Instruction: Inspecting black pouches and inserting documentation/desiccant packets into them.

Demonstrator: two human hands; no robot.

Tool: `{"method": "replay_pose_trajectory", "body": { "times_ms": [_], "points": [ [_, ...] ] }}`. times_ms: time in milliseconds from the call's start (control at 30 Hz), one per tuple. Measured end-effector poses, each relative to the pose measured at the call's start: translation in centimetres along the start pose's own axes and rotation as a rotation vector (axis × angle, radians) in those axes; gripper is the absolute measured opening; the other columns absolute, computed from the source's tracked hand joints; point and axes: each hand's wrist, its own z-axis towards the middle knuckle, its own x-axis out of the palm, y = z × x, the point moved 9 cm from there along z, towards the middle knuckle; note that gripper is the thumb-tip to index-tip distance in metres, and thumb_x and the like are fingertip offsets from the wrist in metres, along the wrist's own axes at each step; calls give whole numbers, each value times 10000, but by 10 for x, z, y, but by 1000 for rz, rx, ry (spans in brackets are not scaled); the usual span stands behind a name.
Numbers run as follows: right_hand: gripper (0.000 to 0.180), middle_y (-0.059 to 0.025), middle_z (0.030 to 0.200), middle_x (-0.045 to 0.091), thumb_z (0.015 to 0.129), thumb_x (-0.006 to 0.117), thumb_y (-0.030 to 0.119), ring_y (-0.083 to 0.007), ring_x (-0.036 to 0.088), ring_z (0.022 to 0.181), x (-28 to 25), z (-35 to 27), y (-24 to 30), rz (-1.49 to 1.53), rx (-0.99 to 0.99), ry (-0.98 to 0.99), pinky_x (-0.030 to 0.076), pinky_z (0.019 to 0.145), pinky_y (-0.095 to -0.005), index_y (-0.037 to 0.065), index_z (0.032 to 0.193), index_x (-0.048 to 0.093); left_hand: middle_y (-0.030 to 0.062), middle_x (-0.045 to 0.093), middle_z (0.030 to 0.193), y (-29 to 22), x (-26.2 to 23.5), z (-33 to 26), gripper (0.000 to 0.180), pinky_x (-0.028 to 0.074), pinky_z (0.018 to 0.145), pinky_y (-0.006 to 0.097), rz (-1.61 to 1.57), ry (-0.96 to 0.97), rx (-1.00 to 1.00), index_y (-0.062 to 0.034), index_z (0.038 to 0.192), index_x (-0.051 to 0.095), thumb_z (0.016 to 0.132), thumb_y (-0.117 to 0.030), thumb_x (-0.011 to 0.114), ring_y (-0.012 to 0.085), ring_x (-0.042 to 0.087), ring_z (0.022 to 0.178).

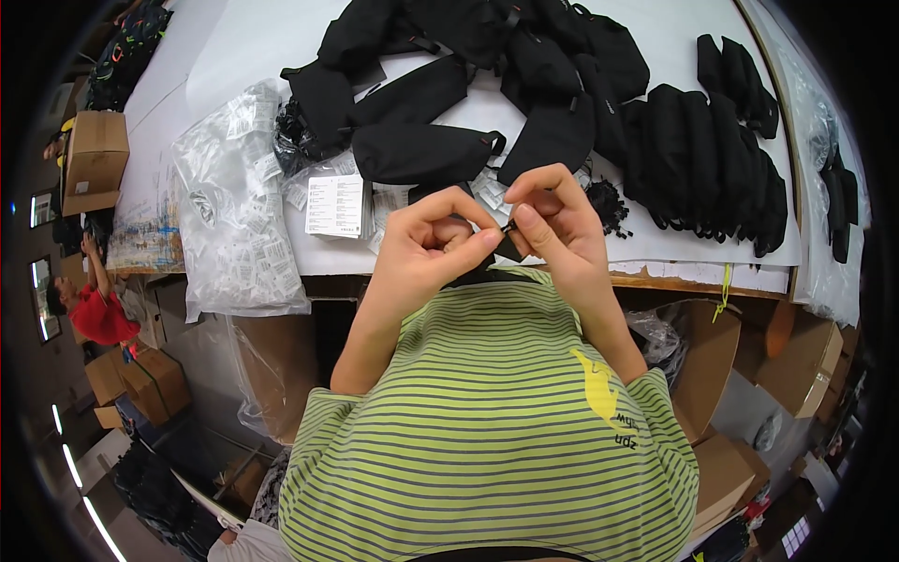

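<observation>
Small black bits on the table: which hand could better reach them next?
Probably the right hand: the black bits lie close by its outer side, while the left hand is farther off. Both hands, though, pinch a small dark piece.

Left fingers and right fingers pinch a small black piece.

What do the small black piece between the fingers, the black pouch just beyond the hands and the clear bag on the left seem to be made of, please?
Small black piece: too small to judge material or finish.
Black pouch: probably fabric, matte, with soft contours and little shine.
Clear bag: likely thin plastic film, glossy, given its crinkles and highlights.
</observation>
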Motion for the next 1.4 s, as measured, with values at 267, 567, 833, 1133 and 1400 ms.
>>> {"method": "replay_pose_trajectory", "body": {
  "times_ms": [267,567,833,1133,1400],
  "points": [
    [98,-6,759,535,925,548,53,-58,494,654,0,-1,2,-118,-30,-35,397,599,-187,23,1010,509,-91,424,550,-2,1,0,53,182,480,189,3,-9,7,-1,860,594,854,-26,641,-27,285,497],
    [81,-22,789,583,906,557,35,-76,557,713,-1,5,15,-411,-63,61,434,633,-201,4,962,506,-78,442,558,5,-1,4,78,201,476,196,191,-15,39,-2,859,626,838,-62,672,-16,305,506],
    [105,19,723,507,935,541,68,-50,447,603,-12,6,-2,56,66,22,335,529,-193,37,1022,491,96,607,1078,52,-27,34,302,430,874,307,551,145,157,-39,1125,577,848,49,497,215,553,972],
    [109,-1,683,496,922,531,52,-45,430,550,-27,3,9,234,-9,84,295,496,-178,32,1017,481,60,537,1262,59,-14,30,478,316,1032,393,897,262,280,-109,1230,550,779,49,570,278,436,1200],
    [149,-31,610,382,904,531,62,-82,321,518,-49,-5,18,310,-103,57,255,409,-185,63,933,385,62,569,1068,55,-33,27,283,376,917,352,971,132,197,-38,938,588,712,-100,746,262,475,1040]
  ]
}}
